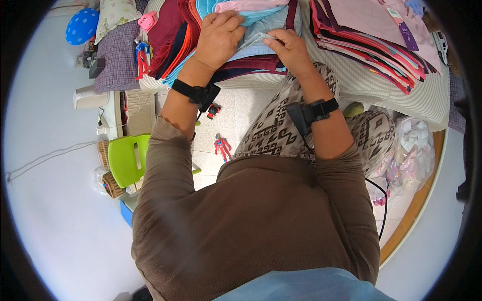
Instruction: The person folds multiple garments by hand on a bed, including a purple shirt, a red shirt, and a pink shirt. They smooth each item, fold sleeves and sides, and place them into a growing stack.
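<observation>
My left hand [222, 39] lies back up on folded clothes at the top middle, over a light blue garment [206, 8] and the left side of a grey garment [260, 28]. Its fingertips are bent down against the fabric. Between thumb and forefinger, my right hand [284, 45] pinches a light grey fabric edge. Beneath the grey garment lie dark red and navy folded clothes [248, 66]. A pink garment [248, 5] rests above my left hand. To the left, dark red and orange folded clothes [177, 41] overlap.
A tall stack of folded clothes [372, 52] with a hanging purple tag [408, 37] stands at the right on the striped sofa cover [346, 81]. Toy figures [223, 146] lie on the floor. A green chair [128, 160] is at the left, a plastic bag [414, 150] at the right.
</observation>
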Motion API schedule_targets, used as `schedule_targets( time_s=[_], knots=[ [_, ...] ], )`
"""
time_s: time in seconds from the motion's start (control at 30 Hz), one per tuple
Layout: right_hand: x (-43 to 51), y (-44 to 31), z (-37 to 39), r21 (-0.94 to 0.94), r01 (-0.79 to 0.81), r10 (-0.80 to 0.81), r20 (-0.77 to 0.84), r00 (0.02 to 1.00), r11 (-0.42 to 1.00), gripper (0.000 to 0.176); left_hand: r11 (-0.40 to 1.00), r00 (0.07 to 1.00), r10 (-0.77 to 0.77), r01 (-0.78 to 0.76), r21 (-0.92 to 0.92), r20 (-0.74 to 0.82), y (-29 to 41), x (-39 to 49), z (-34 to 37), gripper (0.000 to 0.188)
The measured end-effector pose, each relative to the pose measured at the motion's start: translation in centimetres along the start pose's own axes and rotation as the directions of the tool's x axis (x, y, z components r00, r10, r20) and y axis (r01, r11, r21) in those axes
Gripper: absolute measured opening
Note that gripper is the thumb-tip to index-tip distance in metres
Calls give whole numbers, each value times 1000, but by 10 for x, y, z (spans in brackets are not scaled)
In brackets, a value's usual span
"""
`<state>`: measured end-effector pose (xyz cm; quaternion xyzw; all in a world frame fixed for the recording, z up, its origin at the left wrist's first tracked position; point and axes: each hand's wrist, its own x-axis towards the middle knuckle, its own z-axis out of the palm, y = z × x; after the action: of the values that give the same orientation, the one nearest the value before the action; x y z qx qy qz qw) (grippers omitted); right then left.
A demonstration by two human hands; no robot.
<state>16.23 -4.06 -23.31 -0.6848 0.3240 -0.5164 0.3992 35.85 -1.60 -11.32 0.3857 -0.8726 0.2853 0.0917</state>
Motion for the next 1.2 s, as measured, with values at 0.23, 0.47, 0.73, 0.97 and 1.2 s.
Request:
schedule_targets(
  time_s=[0.23,0.47,0.73,0.97,1.2],
  knots=[
    [2,-4,-1,134,-70,71,-1,997,988,25,954,978,-189,204,-218,87,20,0,-6,23],
    [3,10,-3,346,-162,232,-171,957,924,17,899,891,-418,376,-226,-178,-10,-10,0,19],
    [-2,19,-4,-8,-300,299,-49,953,954,31,840,818,-527,461,-285,-231,-34,-21,12,22],
    [-7,6,1,-313,-53,79,70,994,948,46,890,848,-457,438,-131,-269,-18,-14,7,43],
    [-1,10,1,-194,97,-102,-11,995,976,29,994,991,-94,88,-63,-98,3,-6,2,31]
  ],
)
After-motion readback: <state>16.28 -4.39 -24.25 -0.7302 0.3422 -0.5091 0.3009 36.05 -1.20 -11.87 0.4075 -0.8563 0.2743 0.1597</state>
